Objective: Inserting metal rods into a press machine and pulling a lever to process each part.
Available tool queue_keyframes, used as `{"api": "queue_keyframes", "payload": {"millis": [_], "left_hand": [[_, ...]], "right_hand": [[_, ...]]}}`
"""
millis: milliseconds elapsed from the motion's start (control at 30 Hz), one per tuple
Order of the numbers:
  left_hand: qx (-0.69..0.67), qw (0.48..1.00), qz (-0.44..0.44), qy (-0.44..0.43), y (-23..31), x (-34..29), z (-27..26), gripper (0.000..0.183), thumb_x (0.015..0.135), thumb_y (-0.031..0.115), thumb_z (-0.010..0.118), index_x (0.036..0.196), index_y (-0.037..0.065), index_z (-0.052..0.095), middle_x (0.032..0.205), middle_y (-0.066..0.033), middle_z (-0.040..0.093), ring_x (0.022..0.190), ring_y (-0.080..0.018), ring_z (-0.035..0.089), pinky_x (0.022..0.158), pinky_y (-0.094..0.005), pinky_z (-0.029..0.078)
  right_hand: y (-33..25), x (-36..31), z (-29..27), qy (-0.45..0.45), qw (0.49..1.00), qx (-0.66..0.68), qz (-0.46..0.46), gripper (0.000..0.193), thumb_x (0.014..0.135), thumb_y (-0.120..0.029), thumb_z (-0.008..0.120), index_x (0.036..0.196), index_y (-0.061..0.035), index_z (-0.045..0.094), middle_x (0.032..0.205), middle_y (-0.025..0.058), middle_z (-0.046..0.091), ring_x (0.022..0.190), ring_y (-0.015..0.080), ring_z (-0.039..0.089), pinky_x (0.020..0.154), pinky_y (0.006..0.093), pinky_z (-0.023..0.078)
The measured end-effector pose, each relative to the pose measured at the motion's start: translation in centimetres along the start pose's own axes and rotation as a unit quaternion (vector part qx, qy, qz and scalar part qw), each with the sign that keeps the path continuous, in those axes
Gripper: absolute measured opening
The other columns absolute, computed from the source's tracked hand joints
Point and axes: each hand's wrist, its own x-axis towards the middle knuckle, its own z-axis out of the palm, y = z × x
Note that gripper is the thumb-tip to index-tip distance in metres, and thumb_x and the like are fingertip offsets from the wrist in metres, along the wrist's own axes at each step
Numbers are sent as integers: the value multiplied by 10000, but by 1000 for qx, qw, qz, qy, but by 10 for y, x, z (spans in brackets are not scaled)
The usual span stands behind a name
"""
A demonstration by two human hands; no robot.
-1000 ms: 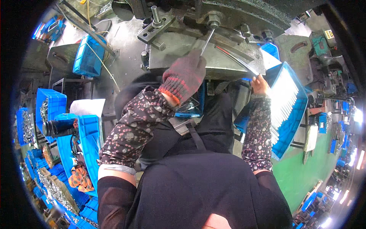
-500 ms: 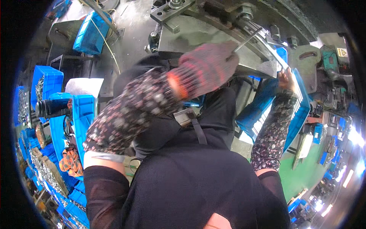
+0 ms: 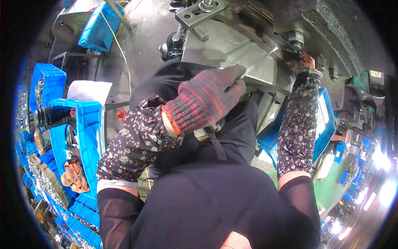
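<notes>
My left hand (image 3: 211, 97), in a dark grey and red knitted glove, is closed around a thin metal rod (image 3: 261, 60). The rod points up and right over a flat metal plate (image 3: 224, 43) of the machine. My bare right hand (image 3: 307, 61) reaches in beside a large bolt (image 3: 296, 40) under the dark machine head. Its fingers look curled, and what they hold, if anything, is hidden in shadow. Below my right forearm, a blue bin (image 3: 329, 132) holds several pale flat strips (image 3: 321, 114).
Blue crates (image 3: 89, 124) stand at my left, one with a black cylindrical thing and an orange patterned cloth (image 3: 74, 176) in it. Another blue bin (image 3: 96, 29) lies at the far left. A clamp bar (image 3: 201, 12) with a bolt projects over the plate.
My right hand has moved up and away from the bin into the machine; the pale strip it held no longer shows. My left hand has drawn back left and down with the rod.
</notes>
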Motion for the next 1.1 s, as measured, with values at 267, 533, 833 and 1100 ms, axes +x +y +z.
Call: {"api": "queue_keyframes", "payload": {"millis": [267,533,833,1100], "left_hand": [[34,997,-68,-27,11,1,-1,324,916,272,536,1172,74,553,891,-183,656,835,-380,633,676,-448,492],[56,996,-56,-39,7,-1,-1,327,922,296,523,1176,92,535,904,-183,657,830,-382,632,666,-473,486],[119,990,-41,-56,9,-1,0,381,872,155,572,1223,13,536,1058,-192,625,819,-330,658,671,-377,527],[83,981,-149,-90,19,1,-6,412,870,192,579,1261,69,538,972,-168,651,797,-313,660,666,-374,512]], "right_hand": [[-160,-61,3,123,889,329,294,267,803,-388,745,829,-155,617,626,-56,470,485,74,430,424,250,380],[-165,-57,17,166,962,189,105,243,797,-363,761,800,-155,635,605,-62,509,486,52,427,430,226,357],[-162,-63,21,214,937,212,179,298,767,-361,759,830,-78,689,672,19,626,556,110,559,549,270,459],[-56,-22,14,75,988,38,132,440,747,-160,646,1174,-187,538,1024,23,604,912,172,551,799,316,441]]}}
